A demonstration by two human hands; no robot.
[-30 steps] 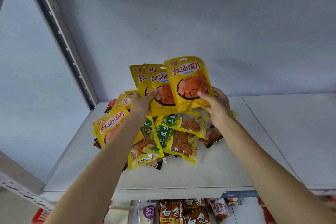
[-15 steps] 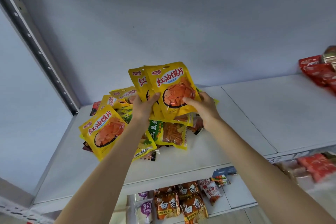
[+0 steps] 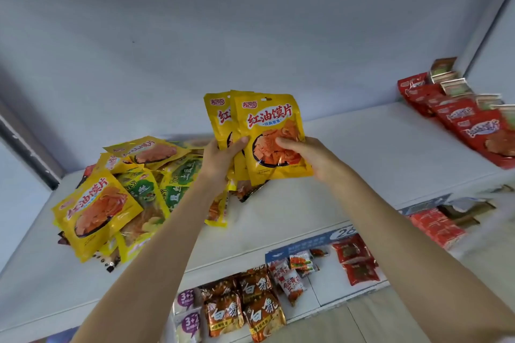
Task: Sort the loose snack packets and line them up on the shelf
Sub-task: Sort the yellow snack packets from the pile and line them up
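1. At the far left of the white shelf (image 3: 348, 153) lies a loose pile of packets (image 3: 131, 192). The nearest one, a yellow packet (image 3: 96, 210), reads 红油馍片 in red; it lies flat, its long axis slanting, top end toward the upper left. Under it and behind it lie green-and-yellow packets (image 3: 181, 175) whose print is too blurred to read in full.
2. The left hand (image 3: 220, 160) is closed, thumb in front, on the lower left of a fanned bunch of yellow packets.
3. That held bunch (image 3: 267, 136) stands upright above the shelf, long axis vertical, tops up, fronts facing the camera. The front packet shows 红油馍片 in red, a small blue strip below it, and a red brand mark at the top left that I cannot read surely.
4. The right hand (image 3: 312, 159) is closed on the bunch's lower right edge, thumb across the front.
5. On the lower shelf, orange packets (image 3: 252, 306) bear 白象 and purple-marked packs (image 3: 189, 312) read "3+2".
6. At the far right, red packets (image 3: 459, 120) lie in an overlapping row; their writing is blurred.
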